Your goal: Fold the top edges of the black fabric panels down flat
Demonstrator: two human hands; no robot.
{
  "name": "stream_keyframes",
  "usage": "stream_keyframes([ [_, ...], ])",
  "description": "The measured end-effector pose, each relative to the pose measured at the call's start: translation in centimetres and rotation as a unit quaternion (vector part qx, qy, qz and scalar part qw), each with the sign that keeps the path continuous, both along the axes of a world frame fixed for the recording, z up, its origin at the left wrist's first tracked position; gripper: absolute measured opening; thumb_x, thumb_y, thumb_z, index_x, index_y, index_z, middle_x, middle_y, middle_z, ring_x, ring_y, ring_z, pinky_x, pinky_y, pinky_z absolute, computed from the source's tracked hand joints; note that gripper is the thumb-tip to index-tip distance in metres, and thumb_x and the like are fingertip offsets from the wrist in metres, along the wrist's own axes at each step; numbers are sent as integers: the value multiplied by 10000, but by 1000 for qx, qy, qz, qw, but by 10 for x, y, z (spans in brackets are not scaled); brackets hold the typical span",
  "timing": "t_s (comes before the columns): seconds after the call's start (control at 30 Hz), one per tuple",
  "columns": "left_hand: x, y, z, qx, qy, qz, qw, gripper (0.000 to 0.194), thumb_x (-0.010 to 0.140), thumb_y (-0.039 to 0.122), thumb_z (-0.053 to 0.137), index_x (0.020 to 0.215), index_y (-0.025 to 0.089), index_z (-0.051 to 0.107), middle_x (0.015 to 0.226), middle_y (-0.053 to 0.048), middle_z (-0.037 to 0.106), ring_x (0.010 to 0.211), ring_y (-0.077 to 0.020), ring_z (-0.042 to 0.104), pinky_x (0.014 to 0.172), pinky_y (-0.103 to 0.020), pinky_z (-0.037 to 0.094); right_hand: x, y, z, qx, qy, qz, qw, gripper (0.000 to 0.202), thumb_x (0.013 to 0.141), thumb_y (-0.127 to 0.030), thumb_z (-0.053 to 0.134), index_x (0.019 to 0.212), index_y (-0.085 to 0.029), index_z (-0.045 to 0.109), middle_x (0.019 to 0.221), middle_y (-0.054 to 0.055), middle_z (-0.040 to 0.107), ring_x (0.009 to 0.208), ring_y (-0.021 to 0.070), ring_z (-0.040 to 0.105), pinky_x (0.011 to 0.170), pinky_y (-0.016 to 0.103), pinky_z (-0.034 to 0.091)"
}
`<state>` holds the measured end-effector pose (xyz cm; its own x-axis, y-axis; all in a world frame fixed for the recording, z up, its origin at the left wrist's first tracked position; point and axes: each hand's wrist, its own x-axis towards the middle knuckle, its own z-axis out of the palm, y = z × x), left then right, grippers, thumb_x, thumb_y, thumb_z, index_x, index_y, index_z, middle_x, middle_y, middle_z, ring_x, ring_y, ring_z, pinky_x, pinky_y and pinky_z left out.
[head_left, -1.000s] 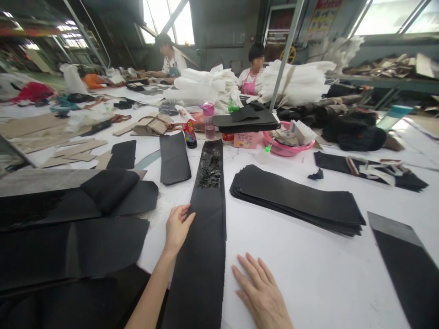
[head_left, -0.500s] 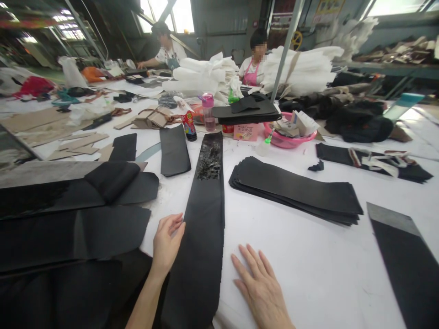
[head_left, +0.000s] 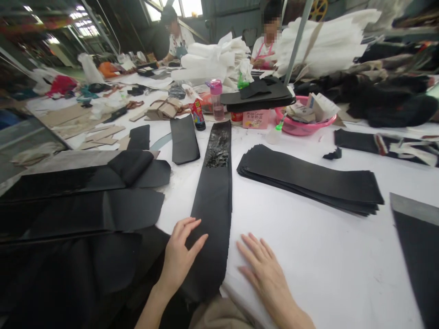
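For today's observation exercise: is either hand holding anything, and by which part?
Nothing is gripped. The left hand lies flat on the long black strip near its close end; the right hand lies flat on the white table.

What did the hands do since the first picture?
The left hand slid back along the long black strip toward the person and now lies flat on the strip's near end. The strip looks pulled nearer, its end at the table edge. The right hand stayed flat on the white table beside the strip. The stack of black pieces did not move. Nothing was picked up.
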<state>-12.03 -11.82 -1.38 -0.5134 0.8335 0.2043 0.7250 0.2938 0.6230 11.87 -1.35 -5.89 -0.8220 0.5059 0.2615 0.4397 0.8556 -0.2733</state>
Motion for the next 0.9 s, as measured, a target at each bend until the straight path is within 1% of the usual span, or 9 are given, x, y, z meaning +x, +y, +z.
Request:
stream_keyframes([
  [0.13,16,-30,6,-54,75,-135,986,547,810,544,650,1263,256,544,1298,-113,522,1277,-305,460,1070,-527,406,-13,9,1,-22,20,-62,998,469,960,-276,499,1401,-120,461,1457,148,457,1347,303,423,1080,525,392],
  [0.27,23,-54,9,-104,157,-259,947,854,613,695,725,1300,225,536,1284,-155,553,1251,-375,486,1062,-621,390,-1,-19,32,-163,61,102,979,359,924,-303,583,1267,-199,609,1300,90,625,1209,262,576,1063,421,437],
  [0.33,28,-60,11,-126,184,-250,942,827,601,598,797,1290,217,547,1303,-164,544,1258,-384,481,1026,-608,444,13,-31,51,-317,47,230,919,184,924,-330,593,1056,-282,713,972,-31,756,883,167,716,911,259,533],
  [0.43,37,-60,14,-121,225,-233,938,590,691,301,791,1237,210,588,1291,-148,561,1256,-357,495,999,-574,491,23,-32,60,-451,69,154,877,256,989,-310,471,1016,-267,721,702,-54,734,615,113,694,658,159,554],
  [0.53,43,-56,15,-62,247,-238,937,355,785,127,621,1130,205,643,1178,-109,633,1188,-301,561,997,-550,501,16,-27,46,-341,161,-6,926,283,962,-328,506,1158,-214,677,1007,75,745,905,213,708,832,303,569],
  [0.63,42,-54,20,-22,240,-257,936,312,819,49,499,1032,204,665,993,-49,692,1045,-223,638,1023,-495,496,8,-35,35,-274,186,47,942,294,871,-380,630,1139,-275,692,1178,88,689,1067,279,655,902,402,555],
  [0.73,39,-54,30,-6,255,-275,927,306,838,28,470,1037,168,656,922,-34,706,938,-173,664,1042,-412,488,8,-44,43,-301,174,102,932,149,856,-383,648,983,-356,723,961,-11,739,850,219,712,717,294,599],
  [0.8,38,-55,37,13,282,-269,921,297,856,42,476,1074,147,649,958,-51,709,956,-171,661,1065,-389,463,8,-41,54,-316,171,85,929,158,875,-320,634,1019,-329,698,909,-20,729,789,179,707,698,239,586],
  [0.9,36,-53,45,40,317,-255,913,292,879,76,486,1106,157,651,996,-59,711,997,-185,657,1091,-403,429,-6,-30,66,-341,174,43,923,392,861,-179,620,1241,-269,580,1165,46,658,1009,182,656,859,256,551],
])
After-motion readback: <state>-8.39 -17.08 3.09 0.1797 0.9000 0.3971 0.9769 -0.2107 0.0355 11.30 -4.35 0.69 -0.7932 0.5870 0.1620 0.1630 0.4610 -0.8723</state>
